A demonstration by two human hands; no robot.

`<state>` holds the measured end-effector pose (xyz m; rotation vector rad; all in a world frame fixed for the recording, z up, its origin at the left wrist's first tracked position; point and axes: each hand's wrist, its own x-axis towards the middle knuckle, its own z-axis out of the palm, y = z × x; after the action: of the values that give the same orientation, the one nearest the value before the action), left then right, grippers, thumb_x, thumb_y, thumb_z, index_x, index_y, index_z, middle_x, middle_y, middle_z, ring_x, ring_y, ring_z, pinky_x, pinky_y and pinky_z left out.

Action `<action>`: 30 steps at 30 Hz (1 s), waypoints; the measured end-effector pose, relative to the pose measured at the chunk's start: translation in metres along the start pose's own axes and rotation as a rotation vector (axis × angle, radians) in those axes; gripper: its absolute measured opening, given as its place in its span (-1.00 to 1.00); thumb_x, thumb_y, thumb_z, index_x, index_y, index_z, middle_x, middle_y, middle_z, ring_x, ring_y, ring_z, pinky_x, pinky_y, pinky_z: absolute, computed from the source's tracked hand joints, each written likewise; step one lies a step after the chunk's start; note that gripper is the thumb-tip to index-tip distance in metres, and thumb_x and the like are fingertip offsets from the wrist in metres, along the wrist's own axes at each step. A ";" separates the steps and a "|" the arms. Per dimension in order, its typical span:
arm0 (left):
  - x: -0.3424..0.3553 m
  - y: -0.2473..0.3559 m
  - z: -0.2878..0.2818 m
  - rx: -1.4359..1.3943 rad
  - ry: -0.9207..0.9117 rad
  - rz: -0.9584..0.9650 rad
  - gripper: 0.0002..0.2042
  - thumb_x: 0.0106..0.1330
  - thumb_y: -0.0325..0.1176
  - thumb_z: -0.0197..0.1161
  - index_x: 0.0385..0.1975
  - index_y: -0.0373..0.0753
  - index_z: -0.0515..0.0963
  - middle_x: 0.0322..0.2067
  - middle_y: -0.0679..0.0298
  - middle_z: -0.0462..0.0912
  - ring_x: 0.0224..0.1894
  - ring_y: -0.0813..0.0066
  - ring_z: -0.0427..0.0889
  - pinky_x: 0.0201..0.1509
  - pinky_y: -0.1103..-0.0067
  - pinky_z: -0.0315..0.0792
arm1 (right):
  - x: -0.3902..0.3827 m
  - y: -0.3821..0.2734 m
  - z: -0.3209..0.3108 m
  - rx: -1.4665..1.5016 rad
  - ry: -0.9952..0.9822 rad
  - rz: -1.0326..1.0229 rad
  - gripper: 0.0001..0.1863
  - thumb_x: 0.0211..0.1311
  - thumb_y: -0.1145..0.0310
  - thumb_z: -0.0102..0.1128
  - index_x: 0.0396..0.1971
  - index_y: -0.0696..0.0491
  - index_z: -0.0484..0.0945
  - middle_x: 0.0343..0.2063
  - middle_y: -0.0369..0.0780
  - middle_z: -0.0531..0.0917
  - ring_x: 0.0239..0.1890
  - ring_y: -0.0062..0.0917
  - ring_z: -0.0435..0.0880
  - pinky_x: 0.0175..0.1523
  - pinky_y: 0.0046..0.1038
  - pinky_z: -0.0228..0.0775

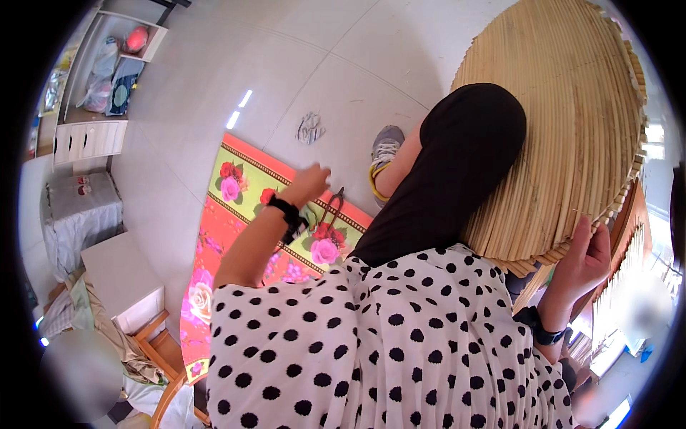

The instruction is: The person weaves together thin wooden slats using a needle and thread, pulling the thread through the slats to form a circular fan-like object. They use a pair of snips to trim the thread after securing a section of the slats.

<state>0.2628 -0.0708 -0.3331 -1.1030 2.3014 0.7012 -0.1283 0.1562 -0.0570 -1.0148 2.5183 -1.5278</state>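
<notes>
A large rounded mat of straw-coloured stalks [550, 129] leans against my bent knee on the right. My right hand [589, 257] is closed at the mat's lower right edge, thumb and fingertips pinching its rim. My left hand [307, 184] hovers over the flowered sheet [204, 247] with curled fingers; whatever is in them is hidden. Just right of that hand lies a dark-handled hand tool [334, 206], like pliers or scissors. A small green-and-white item [309, 217] sits beside my left wrist, partly covered.
A crumpled grey-white glove-like cloth [309, 129] lies on the tiled floor beyond the sheet. Along the left stand a shelf unit [89, 139] with bags, a covered box [82, 207] and a white box [125, 272]. Wooden chair parts [161, 343] are at the lower left. Other people are nearby.
</notes>
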 end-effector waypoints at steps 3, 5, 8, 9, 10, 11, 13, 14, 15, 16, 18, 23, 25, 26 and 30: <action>-0.002 -0.004 0.097 -0.156 -0.028 -0.045 -0.72 0.27 -0.29 0.17 -0.05 -0.20 0.47 -0.13 -0.03 0.52 -0.05 -0.06 0.56 -0.02 0.14 0.48 | 0.001 -0.004 0.002 -0.063 0.025 -0.024 -0.85 0.34 0.47 0.14 -0.40 0.24 0.54 -0.54 -0.42 0.54 -0.49 -0.85 0.36 -0.41 -0.75 0.15; -0.009 0.022 0.123 -0.225 0.039 -0.104 -0.72 0.27 -0.32 0.16 -0.05 -0.21 0.46 -0.13 -0.05 0.51 -0.04 -0.08 0.55 -0.01 0.12 0.47 | -0.001 -0.002 0.003 -0.063 0.040 0.016 -0.85 0.35 0.47 0.14 -0.39 0.24 0.54 -0.52 -0.40 0.54 -0.47 -0.84 0.37 -0.40 -0.73 0.19; -0.002 0.021 0.173 -0.297 0.389 -0.198 -0.75 0.27 -0.37 0.14 -0.08 -0.24 0.45 -0.13 -0.09 0.50 -0.04 -0.11 0.53 -0.02 0.12 0.46 | 0.002 -0.007 0.006 -0.079 0.105 0.009 -0.84 0.34 0.48 0.14 -0.44 0.22 0.51 -0.53 -0.40 0.52 -0.46 -0.85 0.36 -0.39 -0.74 0.21; 0.002 0.015 0.194 -0.246 0.338 -0.219 -0.70 0.22 -0.42 0.15 -0.04 -0.26 0.43 -0.08 0.01 0.53 -0.02 -0.06 0.53 0.01 0.18 0.45 | 0.000 -0.008 0.006 -0.052 0.070 0.017 -0.84 0.32 0.49 0.18 -0.47 0.19 0.49 -0.55 -0.42 0.48 -0.48 -0.85 0.34 -0.41 -0.73 0.19; 0.009 0.026 0.190 -0.327 0.394 -0.213 -0.75 0.26 -0.40 0.12 -0.08 -0.24 0.44 -0.14 -0.01 0.58 -0.06 -0.06 0.56 -0.04 0.15 0.46 | -0.002 -0.006 -0.003 -0.128 0.019 0.013 -0.84 0.28 0.47 0.23 -0.47 0.17 0.50 -0.57 -0.43 0.44 -0.50 -0.83 0.30 -0.46 -0.70 0.15; 0.008 0.024 0.189 -0.329 0.228 -0.333 -0.77 0.30 -0.35 0.08 -0.08 -0.21 0.46 -0.21 -0.03 0.63 -0.14 -0.08 0.61 -0.11 0.11 0.47 | -0.004 -0.014 0.007 -0.100 0.055 0.014 -0.83 0.25 0.44 0.27 -0.48 0.15 0.50 -0.61 -0.46 0.40 -0.53 -0.83 0.28 -0.51 -0.67 0.11; 0.009 0.018 0.206 -0.244 0.361 -0.262 -0.79 0.28 -0.29 0.10 -0.17 -0.19 0.53 -0.26 -0.06 0.63 -0.19 -0.10 0.62 -0.15 0.10 0.48 | -0.003 -0.021 0.006 -0.217 -0.004 -0.019 -0.81 0.22 0.42 0.28 -0.49 0.20 0.49 -0.70 -0.42 0.36 -0.59 -0.83 0.25 -0.55 -0.66 0.10; 0.022 0.032 0.192 -0.261 0.272 -0.275 -0.77 0.24 -0.27 0.11 -0.19 -0.21 0.54 -0.26 -0.08 0.63 -0.20 -0.11 0.62 -0.15 0.11 0.49 | -0.001 -0.028 0.008 -0.114 0.012 0.014 -0.81 0.20 0.43 0.28 -0.46 0.22 0.50 -0.72 -0.37 0.36 -0.61 -0.83 0.26 -0.57 -0.64 0.12; 0.023 0.035 0.177 -0.268 0.184 -0.321 -0.75 0.21 -0.25 0.13 -0.21 -0.24 0.54 -0.25 -0.10 0.62 -0.20 -0.12 0.62 -0.14 0.12 0.49 | -0.001 -0.028 0.007 -0.123 0.021 -0.005 -0.82 0.20 0.44 0.28 -0.45 0.22 0.51 -0.72 -0.36 0.37 -0.63 -0.81 0.27 -0.58 -0.63 0.13; 0.026 0.019 0.185 -0.316 0.155 -0.290 -0.73 0.19 -0.24 0.15 -0.19 -0.24 0.53 -0.27 -0.05 0.63 -0.20 -0.07 0.62 -0.14 0.12 0.47 | -0.001 -0.025 0.010 -0.110 0.007 -0.016 -0.83 0.19 0.44 0.28 -0.44 0.22 0.52 -0.73 -0.34 0.37 -0.65 -0.80 0.28 -0.59 -0.61 0.14; 0.043 -0.013 0.187 -0.405 0.087 -0.227 -0.68 0.16 -0.23 0.17 -0.14 -0.24 0.52 -0.30 0.05 0.64 -0.18 0.03 0.62 -0.12 0.12 0.43 | -0.002 -0.021 0.013 -0.103 0.014 -0.045 -0.85 0.18 0.45 0.28 -0.41 0.22 0.53 -0.74 -0.30 0.39 -0.70 -0.74 0.31 -0.60 -0.58 0.16; 0.067 0.000 0.066 -1.805 0.243 -0.198 -0.80 0.33 -0.19 0.04 -0.15 -0.10 0.43 -0.20 0.28 0.59 -0.03 0.27 0.60 -0.06 0.23 0.48 | 0.002 -0.015 0.008 -0.194 0.084 -0.143 -0.85 0.15 0.46 0.30 -0.42 0.21 0.53 -0.76 -0.17 0.43 -0.78 -0.49 0.39 -0.63 -0.50 0.21; 0.056 0.029 -0.019 -1.863 0.310 0.110 -0.70 0.36 -0.21 0.03 0.03 -0.12 0.39 -0.01 0.21 0.55 0.03 0.27 0.57 0.04 0.24 0.48 | 0.002 -0.018 0.008 -0.223 0.074 -0.137 -0.84 0.14 0.45 0.30 -0.45 0.20 0.51 -0.76 -0.16 0.42 -0.79 -0.43 0.40 -0.63 -0.48 0.21; 0.045 0.041 -0.060 -1.739 0.375 0.177 -0.64 0.36 -0.21 0.01 0.10 -0.18 0.36 0.01 0.21 0.53 0.03 0.31 0.55 0.06 0.27 0.48 | 0.003 -0.022 0.010 -0.227 0.061 -0.140 -0.84 0.14 0.45 0.30 -0.47 0.20 0.50 -0.77 -0.16 0.42 -0.79 -0.41 0.41 -0.63 -0.47 0.22; -0.015 0.162 -0.189 -1.609 0.548 0.383 -0.71 0.40 -0.35 -0.01 0.03 -0.33 0.44 -0.06 0.24 0.55 -0.04 0.42 0.57 0.03 0.42 0.49 | 0.005 -0.022 0.008 -0.243 0.051 -0.153 -0.83 0.15 0.46 0.27 -0.52 0.19 0.48 -0.78 -0.16 0.42 -0.80 -0.41 0.40 -0.64 -0.46 0.22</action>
<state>0.1012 -0.0943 -0.1443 -1.4881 2.0574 2.9712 -0.1185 0.1401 -0.0421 -1.2394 2.7728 -1.3184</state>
